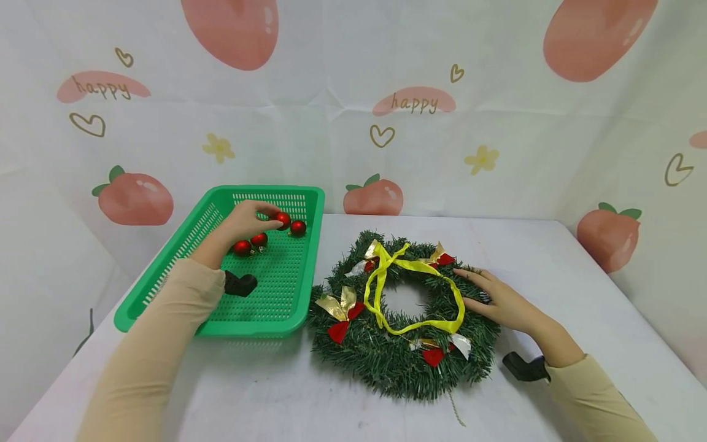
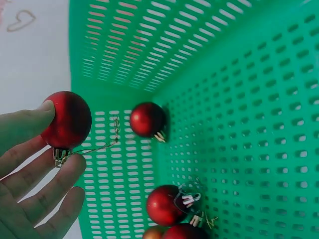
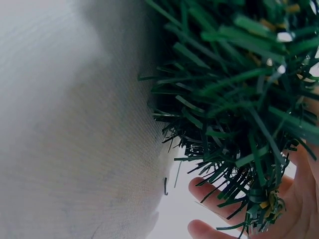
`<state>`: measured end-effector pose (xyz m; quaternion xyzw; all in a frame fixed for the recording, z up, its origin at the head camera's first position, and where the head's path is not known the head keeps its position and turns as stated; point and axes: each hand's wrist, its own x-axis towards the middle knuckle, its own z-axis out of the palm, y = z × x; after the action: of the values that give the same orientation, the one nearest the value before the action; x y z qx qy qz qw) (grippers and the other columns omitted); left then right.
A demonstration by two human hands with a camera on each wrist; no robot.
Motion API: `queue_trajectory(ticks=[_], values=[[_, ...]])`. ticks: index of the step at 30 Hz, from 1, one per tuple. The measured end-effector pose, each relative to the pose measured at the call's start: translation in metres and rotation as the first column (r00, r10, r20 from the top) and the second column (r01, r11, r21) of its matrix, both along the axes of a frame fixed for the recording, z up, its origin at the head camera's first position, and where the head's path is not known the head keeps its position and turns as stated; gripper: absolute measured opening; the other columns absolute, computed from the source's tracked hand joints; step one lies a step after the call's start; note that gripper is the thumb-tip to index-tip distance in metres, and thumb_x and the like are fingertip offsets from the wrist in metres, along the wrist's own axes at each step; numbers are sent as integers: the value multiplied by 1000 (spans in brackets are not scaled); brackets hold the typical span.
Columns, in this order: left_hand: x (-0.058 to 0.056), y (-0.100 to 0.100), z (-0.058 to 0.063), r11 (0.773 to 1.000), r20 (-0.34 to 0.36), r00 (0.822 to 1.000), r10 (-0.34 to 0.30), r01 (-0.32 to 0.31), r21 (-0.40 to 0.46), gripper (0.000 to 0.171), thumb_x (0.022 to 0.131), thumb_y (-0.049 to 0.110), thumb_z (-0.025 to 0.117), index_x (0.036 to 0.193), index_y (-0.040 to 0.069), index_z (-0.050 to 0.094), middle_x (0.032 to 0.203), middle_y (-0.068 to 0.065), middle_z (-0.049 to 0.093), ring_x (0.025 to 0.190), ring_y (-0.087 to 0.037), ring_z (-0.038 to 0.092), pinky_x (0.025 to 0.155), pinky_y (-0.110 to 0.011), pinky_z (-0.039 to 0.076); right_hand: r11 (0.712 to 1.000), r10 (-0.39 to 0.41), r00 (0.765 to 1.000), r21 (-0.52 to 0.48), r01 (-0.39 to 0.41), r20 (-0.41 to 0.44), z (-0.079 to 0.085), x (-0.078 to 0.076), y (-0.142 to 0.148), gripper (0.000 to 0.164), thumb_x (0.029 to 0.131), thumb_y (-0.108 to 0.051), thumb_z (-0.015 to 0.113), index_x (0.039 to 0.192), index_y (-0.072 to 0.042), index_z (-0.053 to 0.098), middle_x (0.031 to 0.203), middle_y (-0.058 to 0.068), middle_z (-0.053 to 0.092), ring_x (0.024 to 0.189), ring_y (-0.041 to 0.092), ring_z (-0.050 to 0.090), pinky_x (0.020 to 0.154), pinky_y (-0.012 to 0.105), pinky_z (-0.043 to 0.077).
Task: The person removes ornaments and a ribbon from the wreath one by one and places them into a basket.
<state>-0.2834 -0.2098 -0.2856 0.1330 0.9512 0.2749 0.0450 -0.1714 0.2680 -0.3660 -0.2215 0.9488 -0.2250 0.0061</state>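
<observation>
My left hand (image 1: 245, 222) pinches a shiny red Christmas ball (image 2: 67, 119) between thumb and fingers, over the green plastic basket (image 1: 254, 328). A thin gold cord trails from the ball's cap. Other red balls lie inside the basket, one (image 2: 147, 119) near its far right corner and a group (image 2: 166, 205) closer to the hand. On the table to the right is a green tinsel wreath (image 1: 353, 347) with red, gold and white bows and a looped yellow ribbon (image 1: 436, 325) on top. My right hand (image 1: 497, 301) rests on the wreath's right side, fingers spread among the tinsel.
The basket and wreath sit side by side, almost touching, on a white tabletop (image 1: 254, 393). Behind them hangs a white cloth (image 1: 309, 147) printed with peaches. A thin cord (image 1: 456, 408) sticks out from the wreath's front edge.
</observation>
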Motion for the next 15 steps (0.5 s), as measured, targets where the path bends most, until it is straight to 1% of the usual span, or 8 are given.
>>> queue_trajectory(ticks=[4,10,13,15], values=[[-4,1,-3,1000,-16,1000,5,-6,-31,42,92,20,57,128,-3,53,130,-26,53,121,-40,47,100,-54,40,1000,-2,1000,0,2,6,0,0,0,57,93,-30,57,141,-7,39,132,26,44,119,46,46,91,62,42],[-5,5,-3,997,-34,999,10,-12,-79,43,93,18,55,130,-4,50,132,-29,49,118,-43,48,98,-54,42,1000,-3,1000,1,3,9,0,0,0,57,93,-30,57,142,-8,38,132,26,44,120,46,46,92,62,42],[-5,6,-2,998,-26,999,27,-28,-59,44,94,18,54,133,-2,48,135,-28,46,119,-44,48,97,-54,43,1000,-4,1000,-1,4,10,0,0,0,57,93,-30,57,142,-8,38,132,26,44,120,46,46,92,62,42],[-4,8,1,999,-31,999,25,-26,-37,44,94,18,53,133,-1,48,135,-27,46,120,-44,47,98,-53,43,1000,-7,1000,-1,7,13,1,0,0,57,93,-31,57,142,-8,38,132,26,44,120,46,46,92,62,42]])
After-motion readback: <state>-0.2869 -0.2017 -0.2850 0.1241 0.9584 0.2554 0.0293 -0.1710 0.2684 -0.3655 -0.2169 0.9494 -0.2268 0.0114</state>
